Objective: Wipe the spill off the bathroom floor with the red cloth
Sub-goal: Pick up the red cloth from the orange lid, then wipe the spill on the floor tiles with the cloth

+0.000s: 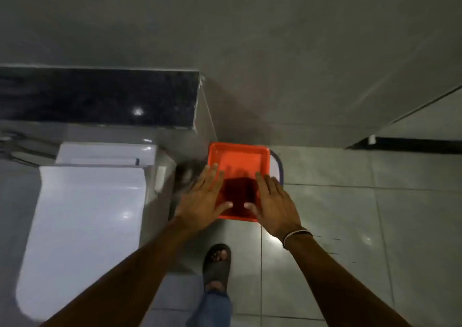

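Note:
A red square tub (240, 159) stands on the floor tiles against the wall, right of the toilet. A darker red patch (238, 191) lies in its near half; I cannot tell whether it is the red cloth or shadow. My left hand (202, 199) is spread palm down over the tub's left rim. Over the right rim, my right hand (272, 204) is spread the same way, thumbs pointing at each other. Neither hand grips anything. No spill shows clearly on the floor; a bright glare (271, 238) sits on the tile below my right wrist.
A white toilet (85, 221) with its lid down fills the left, below a dark stone ledge (100, 96). A white, purple-rimmed container (278, 166) pokes out from under the tub. My sandalled foot (217, 264) stands just behind the tub. A grey partition (362, 106) rises at the right.

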